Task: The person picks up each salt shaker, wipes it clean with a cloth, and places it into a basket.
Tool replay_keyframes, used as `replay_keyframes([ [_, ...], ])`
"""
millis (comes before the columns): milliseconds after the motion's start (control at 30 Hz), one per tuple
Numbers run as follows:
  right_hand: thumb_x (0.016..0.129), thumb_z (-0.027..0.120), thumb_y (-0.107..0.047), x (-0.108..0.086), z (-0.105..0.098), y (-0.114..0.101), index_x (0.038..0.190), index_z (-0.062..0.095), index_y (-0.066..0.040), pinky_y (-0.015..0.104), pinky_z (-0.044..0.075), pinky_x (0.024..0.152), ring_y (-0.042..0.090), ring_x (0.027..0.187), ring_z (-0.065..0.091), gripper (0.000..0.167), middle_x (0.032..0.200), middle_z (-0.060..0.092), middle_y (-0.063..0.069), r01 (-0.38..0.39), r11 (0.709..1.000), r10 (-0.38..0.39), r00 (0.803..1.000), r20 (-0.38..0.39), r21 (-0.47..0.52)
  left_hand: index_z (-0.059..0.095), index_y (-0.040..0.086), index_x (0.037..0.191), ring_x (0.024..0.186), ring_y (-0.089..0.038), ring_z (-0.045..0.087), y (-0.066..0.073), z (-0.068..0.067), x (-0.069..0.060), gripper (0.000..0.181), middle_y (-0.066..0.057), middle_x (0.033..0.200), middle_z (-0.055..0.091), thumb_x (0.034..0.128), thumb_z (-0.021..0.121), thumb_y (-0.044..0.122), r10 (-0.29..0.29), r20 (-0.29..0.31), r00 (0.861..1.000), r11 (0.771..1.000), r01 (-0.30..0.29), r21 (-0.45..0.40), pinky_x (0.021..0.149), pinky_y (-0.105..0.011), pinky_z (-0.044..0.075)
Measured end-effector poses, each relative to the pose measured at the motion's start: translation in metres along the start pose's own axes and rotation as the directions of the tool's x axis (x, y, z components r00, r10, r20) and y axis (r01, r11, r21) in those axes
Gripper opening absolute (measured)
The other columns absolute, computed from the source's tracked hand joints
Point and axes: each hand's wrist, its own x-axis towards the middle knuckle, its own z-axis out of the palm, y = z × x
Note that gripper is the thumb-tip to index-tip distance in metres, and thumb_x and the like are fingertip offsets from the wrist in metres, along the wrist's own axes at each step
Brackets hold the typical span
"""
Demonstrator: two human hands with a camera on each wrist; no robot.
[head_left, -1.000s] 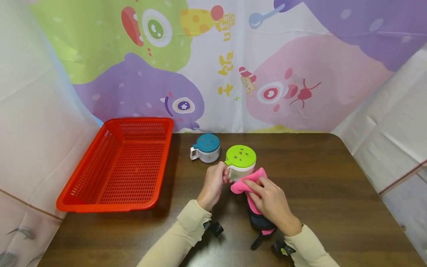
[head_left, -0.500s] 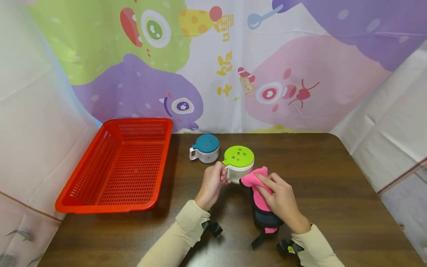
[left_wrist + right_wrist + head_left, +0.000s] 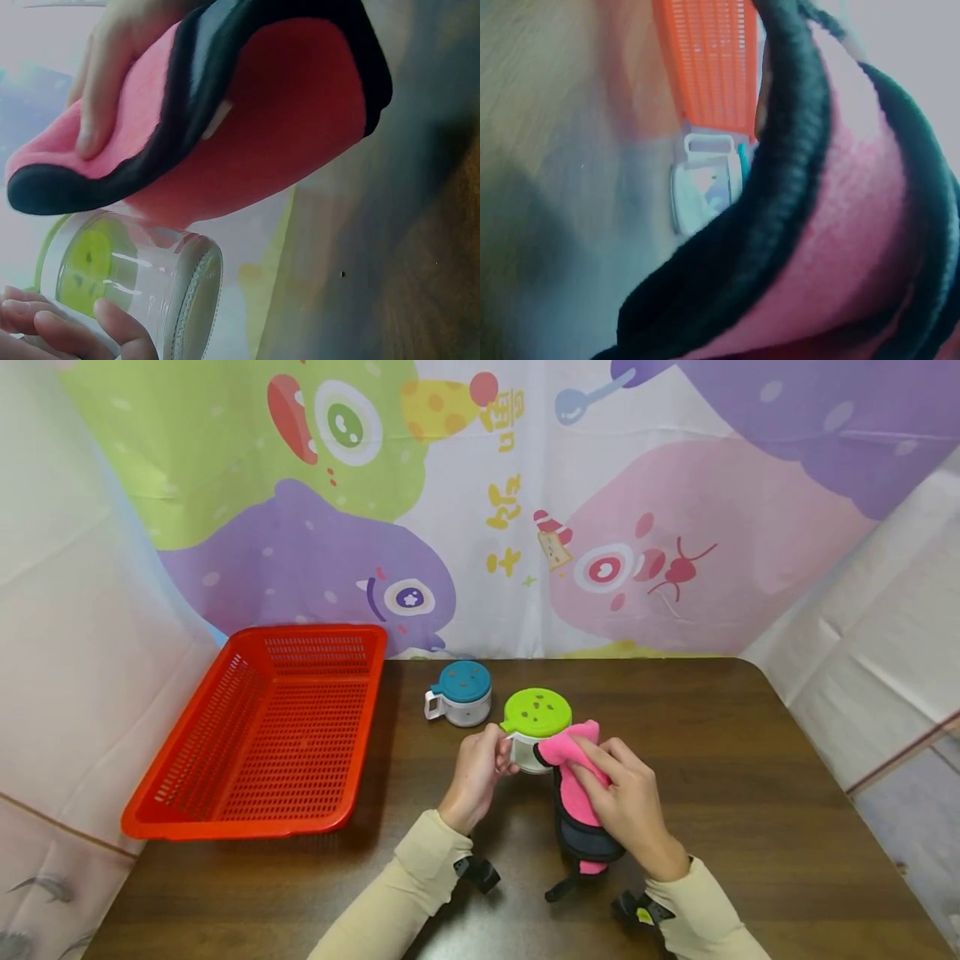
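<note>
A clear jar with a green lid [image 3: 537,712] is held by its handle in my left hand [image 3: 474,777], and the left wrist view shows its glass side [image 3: 150,270] tilted. My right hand [image 3: 633,802] pinches a pink cloth with black edging [image 3: 581,793], whose upper end overlaps the jar's right side in the head view. Folds of the cloth [image 3: 847,210] fill much of the right wrist view. Whether the cloth touches the glass I cannot tell.
A second jar with a blue lid [image 3: 465,682] and white handle stands behind and left of the green-lidded one. At the left is a red perforated basket [image 3: 360,727]. A printed curtain [image 3: 480,610] hangs behind the brown table [image 3: 712,735].
The right hand and cloth first drew back to the right from the jar, then came slightly left again. The left hand, still gripping the handle, shifted slightly left.
</note>
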Motion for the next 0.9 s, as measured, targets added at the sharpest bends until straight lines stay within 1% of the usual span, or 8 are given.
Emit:
replay_keyframes([
  [100,0.067,0.083,-0.002,0.003,0.004,-0.003,0.108,0.074,-0.006,0.013,0.029,0.052,0.006,0.06,0.041,0.042,0.073,0.055,0.006,0.007,1.0,-0.007,1.0,-0.014,-0.011,0.041,0.011,0.059,0.053,-0.01,0.039,-0.001,0.001,-0.001,0.029,0.004,0.053,0.036,0.0876,0.038,0.01,0.008,0.005,1.0,1.0,-0.008,0.003,0.058,-0.023,0.045],
  [267,0.067,0.083,-0.003,0.003,0.009,-0.005,0.111,0.073,-0.006,0.013,0.028,0.053,0.004,0.061,0.038,0.045,0.074,0.055,0.005,0.017,0.999,-0.016,1.0,0.008,-0.037,0.042,0.01,0.058,0.051,-0.01,0.037,-0.003,0.003,-0.001,0.029,0.004,0.051,0.036,0.0871,0.039,0.011,0.021,0.002,1.0,1.0,-0.021,0.012,0.058,-0.023,0.046],
  [433,0.068,0.083,-0.003,0.002,0.012,-0.006,0.111,0.073,-0.006,0.015,0.029,0.052,0.005,0.061,0.038,0.045,0.075,0.054,0.006,0.01,0.999,-0.01,1.0,0.001,-0.044,0.041,0.01,0.058,0.051,-0.01,0.036,-0.002,0.005,-0.001,0.028,0.004,0.052,0.035,0.0869,0.04,0.011,0.028,-0.004,1.0,0.999,-0.028,0.021,0.059,-0.024,0.046],
  [600,0.068,0.082,-0.002,-0.001,0.014,-0.007,0.112,0.072,-0.006,0.015,0.029,0.052,0.005,0.061,0.039,0.045,0.075,0.054,0.006,0.021,0.999,-0.022,1.0,-0.005,-0.041,0.042,0.009,0.06,0.053,-0.011,0.037,-0.002,0.005,-0.004,0.027,0.004,0.053,0.036,0.0866,0.04,0.011,0.014,-0.013,1.0,0.999,-0.014,0.031,0.06,-0.024,0.047],
  [767,0.067,0.083,-0.002,-0.003,0.015,-0.007,0.112,0.072,-0.006,0.014,0.028,0.052,0.004,0.062,0.037,0.046,0.075,0.053,0.005,0.037,0.999,-0.036,0.999,0.013,-0.039,0.041,0.01,0.06,0.052,-0.01,0.038,-0.004,0.004,-0.003,0.027,0.004,0.051,0.035,0.0865,0.04,0.011,0.022,-0.016,1.0,1.0,-0.022,0.02,0.059,-0.023,0.046],
  [900,0.066,0.084,-0.004,-0.003,0.017,-0.007,0.11,0.073,-0.007,0.015,0.028,0.052,0.005,0.061,0.037,0.045,0.075,0.052,0.004,0.067,0.997,-0.065,0.997,0.033,-0.041,0.041,0.01,0.059,0.051,-0.01,0.036,-0.003,0.005,-0.002,0.028,0.004,0.051,0.035,0.0866,0.04,0.011,0.03,-0.024,0.999,0.999,-0.029,0.029,0.06,-0.025,0.045],
])
